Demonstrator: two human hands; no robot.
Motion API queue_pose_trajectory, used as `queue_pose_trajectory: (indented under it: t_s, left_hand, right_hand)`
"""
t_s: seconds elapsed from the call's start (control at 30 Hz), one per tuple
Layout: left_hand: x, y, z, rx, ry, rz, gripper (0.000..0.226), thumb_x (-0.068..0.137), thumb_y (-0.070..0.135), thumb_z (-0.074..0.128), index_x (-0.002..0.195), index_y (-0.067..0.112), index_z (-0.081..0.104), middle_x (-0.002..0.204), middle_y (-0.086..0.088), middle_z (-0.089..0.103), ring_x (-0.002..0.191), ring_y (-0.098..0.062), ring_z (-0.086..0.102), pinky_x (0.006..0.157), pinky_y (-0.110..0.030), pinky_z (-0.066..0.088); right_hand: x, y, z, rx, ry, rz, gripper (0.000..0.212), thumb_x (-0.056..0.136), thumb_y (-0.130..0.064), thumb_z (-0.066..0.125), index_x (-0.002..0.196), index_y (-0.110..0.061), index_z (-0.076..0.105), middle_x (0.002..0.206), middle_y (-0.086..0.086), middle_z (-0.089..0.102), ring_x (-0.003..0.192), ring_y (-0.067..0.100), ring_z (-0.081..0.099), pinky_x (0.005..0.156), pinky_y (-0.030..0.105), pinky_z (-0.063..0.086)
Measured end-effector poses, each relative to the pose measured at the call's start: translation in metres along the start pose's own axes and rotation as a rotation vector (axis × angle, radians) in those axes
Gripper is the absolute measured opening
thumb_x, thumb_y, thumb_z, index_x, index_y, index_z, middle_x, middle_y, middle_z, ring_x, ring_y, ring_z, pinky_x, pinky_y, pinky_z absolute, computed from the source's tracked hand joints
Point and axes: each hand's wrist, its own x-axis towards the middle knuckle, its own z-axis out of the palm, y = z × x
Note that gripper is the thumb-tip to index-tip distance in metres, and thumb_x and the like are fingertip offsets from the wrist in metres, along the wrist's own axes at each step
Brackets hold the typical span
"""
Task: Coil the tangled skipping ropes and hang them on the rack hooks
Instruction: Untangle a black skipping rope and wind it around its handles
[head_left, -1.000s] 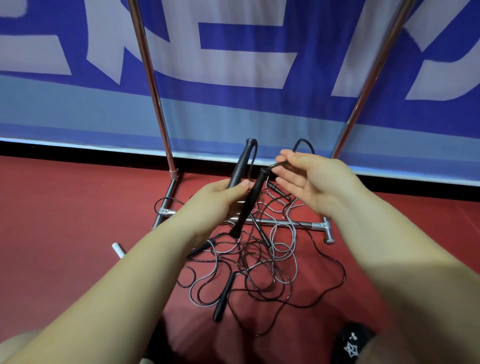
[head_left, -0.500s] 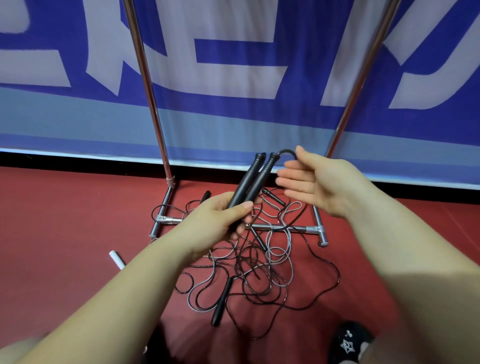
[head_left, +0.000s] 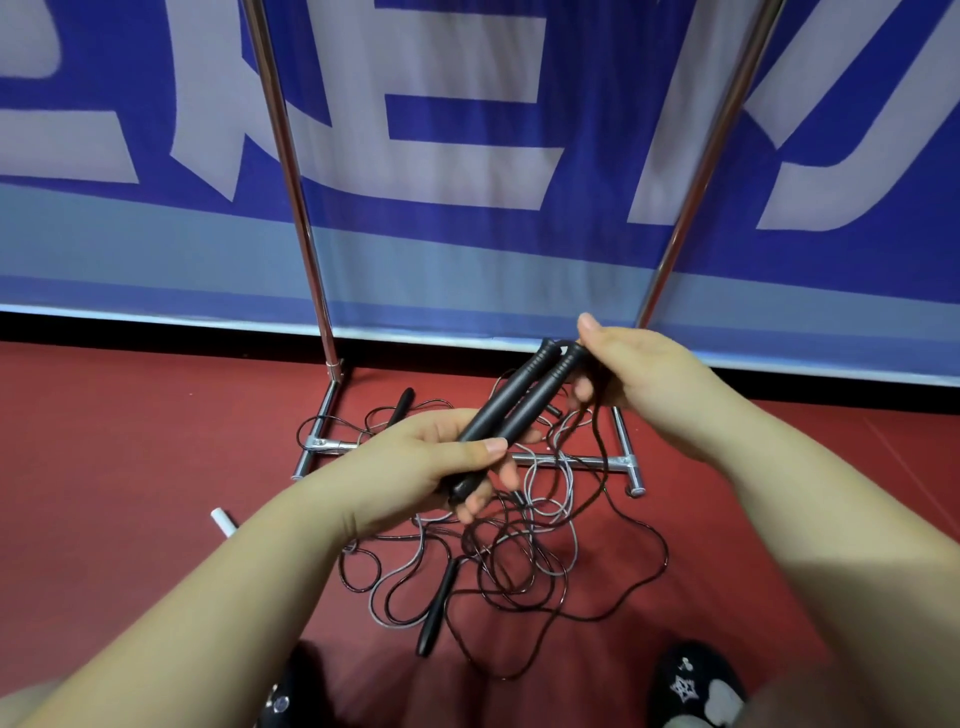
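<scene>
Hands: two, both bare, both on the same pair of black handles (head_left: 519, 405). Left hand (head_left: 415, 467) at about 7 o'clock of the pair, thumb laid over the top and fingers (head_left: 480, 501) curled underneath, gripping the lower ends of both handles together. Right hand (head_left: 639, 374) at 2 o'clock, thumb up, fingers bent around the upper ends where the cord comes out; a black cord (head_left: 602, 441) drops from that hand to the floor. Handles held: 2, side by side, touching, tilted up toward 1 o'clock.

Rope tangle (head_left: 509, 561) on the red floor (head_left: 130, 467), straight below the hands at 6 o'clock: black cords plus at least one grey cord, looped over each other; exact number of ropes cannot tell. Loose black handles lying on the floor: 2 clearly seen, one (head_left: 436, 608) at 6 o'clock of the pile, one (head_left: 400, 402) at 11 o'clock near the rack foot. White handle end (head_left: 223, 522): 1, at 9 o'clock of the pile, partly hidden by the left forearm.

Rack (head_left: 291, 171): 2 chrome uprights, 1 low crossbar, 2 feet; hooks out of view. Blue banner (head_left: 467, 130) behind. Shoes (head_left: 696, 686): 2 dark, bottom edge.
</scene>
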Motion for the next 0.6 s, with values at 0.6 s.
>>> queue_pose_trajectory:
  t_s: [0.6]
  left_hand:
    - [0.017, 0.007, 0.018, -0.028, 0.216, -0.023, 0.014, 0.096, 0.011, 0.048, 0.097, 0.009, 0.062, 0.061, 0.001, 0.061, 0.052, -0.012, 0.062, 0.056, -0.023, 0.056]
  right_hand:
    - [0.002, -0.006, 0.007, 0.075, 0.16, 0.045, 0.045, 0.101, -0.042, 0.035, 0.075, -0.013, 0.059, 0.052, -0.004, 0.053, 0.05, 0.012, 0.054, 0.078, 0.042, 0.052]
